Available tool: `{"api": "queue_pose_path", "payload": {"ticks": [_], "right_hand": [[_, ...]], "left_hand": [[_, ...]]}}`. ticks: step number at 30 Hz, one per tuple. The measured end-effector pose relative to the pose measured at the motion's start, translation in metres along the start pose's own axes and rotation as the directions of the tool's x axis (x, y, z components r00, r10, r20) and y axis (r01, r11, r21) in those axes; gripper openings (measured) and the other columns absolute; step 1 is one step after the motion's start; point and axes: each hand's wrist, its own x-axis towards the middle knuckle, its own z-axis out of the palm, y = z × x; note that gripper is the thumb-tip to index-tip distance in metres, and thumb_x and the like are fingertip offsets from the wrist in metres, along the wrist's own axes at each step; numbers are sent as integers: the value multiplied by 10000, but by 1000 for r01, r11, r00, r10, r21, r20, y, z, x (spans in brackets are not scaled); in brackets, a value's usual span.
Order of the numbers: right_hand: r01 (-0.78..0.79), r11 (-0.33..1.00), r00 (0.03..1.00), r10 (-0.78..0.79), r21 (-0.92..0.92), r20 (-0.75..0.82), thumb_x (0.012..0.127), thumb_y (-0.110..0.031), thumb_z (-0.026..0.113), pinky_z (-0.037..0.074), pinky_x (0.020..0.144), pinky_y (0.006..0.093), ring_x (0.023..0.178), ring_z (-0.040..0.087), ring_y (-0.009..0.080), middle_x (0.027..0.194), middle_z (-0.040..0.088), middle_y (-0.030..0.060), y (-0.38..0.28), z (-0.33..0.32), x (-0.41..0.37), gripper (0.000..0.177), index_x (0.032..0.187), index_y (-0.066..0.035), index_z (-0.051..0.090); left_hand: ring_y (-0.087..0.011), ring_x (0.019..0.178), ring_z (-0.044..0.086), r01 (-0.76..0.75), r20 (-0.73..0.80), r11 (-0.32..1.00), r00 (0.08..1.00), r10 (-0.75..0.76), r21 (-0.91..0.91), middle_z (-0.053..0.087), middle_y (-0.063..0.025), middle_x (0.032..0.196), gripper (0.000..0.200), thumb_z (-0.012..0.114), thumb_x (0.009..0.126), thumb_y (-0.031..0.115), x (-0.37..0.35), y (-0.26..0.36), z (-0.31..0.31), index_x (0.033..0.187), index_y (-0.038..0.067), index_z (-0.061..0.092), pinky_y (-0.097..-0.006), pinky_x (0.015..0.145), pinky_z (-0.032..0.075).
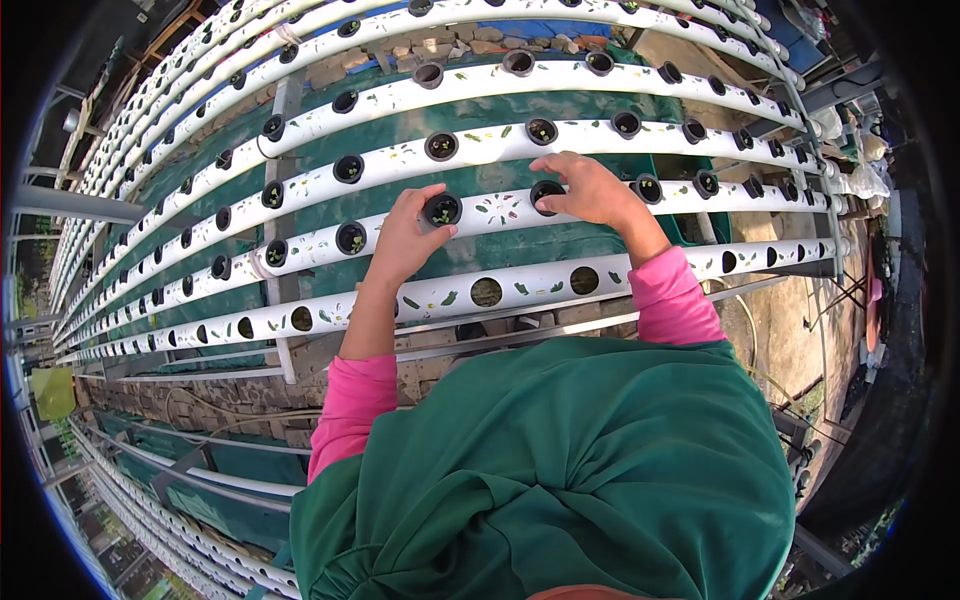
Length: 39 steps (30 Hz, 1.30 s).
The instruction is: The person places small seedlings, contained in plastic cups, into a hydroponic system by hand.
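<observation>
My left hand (406,238) has its thumb and forefinger around the rim of a black net pot (444,209) with a small green seedling in it. This pot sits at a white pipe (500,212) running across in front of me. Farther right on the same pipe is a second black pot (546,196). My right hand (596,192) is at that pot, thumb at its near rim and forefinger curved above its far side, the fingers apart. What is in this second pot is partly hidden by the thumb.
A nearer white pipe (450,292) has open round holes (486,291) and leaf-like markings. Several more pipes with potted seedlings (441,145) stretch away beyond. Green sheeting (400,120) lies beneath them. A metal frame post (285,360) supports the rows, and a hose (750,310) lies at right.
</observation>
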Motion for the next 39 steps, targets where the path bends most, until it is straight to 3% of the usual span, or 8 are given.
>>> {"api": "queue_pose_path", "payload": {"ticks": [7, 14, 19, 26, 28, 32, 36, 39], "right_hand": [[-48, 996, 963, 25, -80, -268, 766, -229, 735, 500, 869, 390, 985, 642, 328, 1053, 661, 201, 20, -41, 78, 440, 1159, -64, 625], [-103, 962, 891, -25, -254, -453, 694, -179, 796, 456, 967, 414, 1124, 548, 371, 1208, 582, 178, 62, -34, 163, 641, 1275, -95, 538], [-103, 939, 922, -34, -327, -386, 674, -151, 795, 427, 1000, 402, 1131, 516, 371, 1183, 590, 164, 77, -20, 187, 644, 1263, -107, 538], [63, 981, 922, -128, -186, -365, 701, -133, 752, 480, 886, 419, 1006, 580, 367, 1050, 650, 164, 95, -30, 182, 519, 1178, -91, 551], [54, 994, 935, -17, 93, -353, 754, -130, 734, 502, 794, 343, 846, 614, 257, 1012, 659, 105, 91, -37, 184, 521, 1223, -83, 512], [-12, 965, 926, 109, 261, -361, 793, -174, 717, 493, 653, 278, 852, 607, 126, 986, 654, 55, 97, -52, 195, 500, 1221, -35, 500], [5, 928, 929, 133, 372, -346, 795, -193, 718, 481, 634, 256, 830, 595, 111, 974, 654, 56, 104, -54, 197, 501, 1223, -47, 503], [-21, 941, 929, 144, 339, -342, 757, -240, 732, 491, 795, 329, 871, 630, 239, 970, 653, 141, 107, -49, 197, 560, 1222, -14, 517]], "left_hand": [[-274, 1054, 559, -53, -9, 996, 999, 54, 68, 569, -106, 1110, 590, 744, 701, 127, 2, -5, 4, 1256, 71, 552, -350, 901, 442], [-289, 1094, 548, -66, 1, 995, 998, 67, 75, 555, -118, 1149, 633, 772, 685, 134, 4, -6, 5, 1270, 65, 541, -371, 933, 440], [-258, 1141, 535, -3, 14, 998, 1000, 4, -59, 544, -109, 1184, 653, 767, 694, 98, 5, 0, 2, 1300, 67, 527, -358, 983, 422], [-255, 1147, 539, 21, 9, 998, 1000, -20, -63, 544, -110, 1192, 640, 768, 702, 95, 6, 1, 2, 1297, 74, 531, -360, 977, 435], [-256, 1145, 539, 25, 4, 998, 1000, -25, -63, 543, -110, 1192, 640, 766, 704, 94, 6, 1, 3, 1299, 75, 531, -357, 977, 435], [-257, 1143, 537, 29, -3, 997, 1000, -30, -65, 543, -110, 1192, 638, 761, 707, 93, 7, 0, 4, 1302, 77, 532, -354, 979, 432], [-256, 1134, 538, 26, -16, 997, 1000, -27, -76, 544, -109, 1190, 630, 760, 707, 96, 7, -2, 5, 1296, 76, 538, -352, 976, 431], [-253, 1126, 538, 31, -28, 996, 999, -34, -88, 550, -110, 1181, 627, 763, 705, 104, 7, -2, 6, 1292, 76, 543, -353, 974, 428]]}}
